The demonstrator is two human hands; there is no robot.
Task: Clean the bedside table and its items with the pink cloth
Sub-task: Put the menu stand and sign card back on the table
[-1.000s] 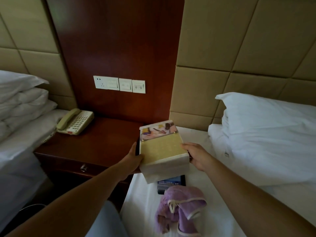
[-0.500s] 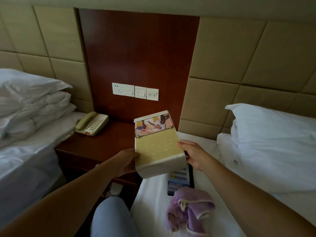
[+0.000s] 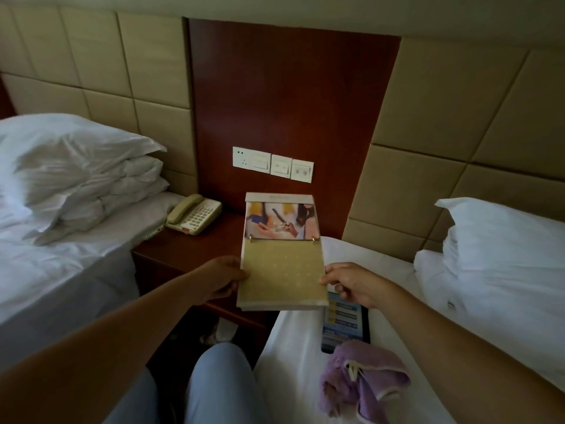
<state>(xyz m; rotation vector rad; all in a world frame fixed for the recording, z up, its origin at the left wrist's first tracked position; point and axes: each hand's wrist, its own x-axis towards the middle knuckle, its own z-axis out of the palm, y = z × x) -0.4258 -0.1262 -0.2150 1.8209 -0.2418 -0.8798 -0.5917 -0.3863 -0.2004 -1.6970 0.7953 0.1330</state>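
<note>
Both hands, left [image 3: 221, 278] and right [image 3: 351, 283], grip the desk calendar [image 3: 282, 255] by its sides above the tabletop [image 3: 189, 249], probably to return it, while the pink cloth [image 3: 363, 384] lies on the bed [image 3: 293, 362].

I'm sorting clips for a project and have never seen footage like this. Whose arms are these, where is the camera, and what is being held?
There is no machine here. A person wears a wide-angle camera on the head, looking forward and down, so the arms reaching in are their own. The left hand and the right hand each hold one side edge of a flip desk calendar, lifted above the front of the wooden bedside table. A cream telephone sits on that table, near its back left corner. On the bed to the right lie the pink cloth, bunched up and untouched, and a dark tablet with a lit screen, partly under the calendar. Wall switches sit above the table.
</note>
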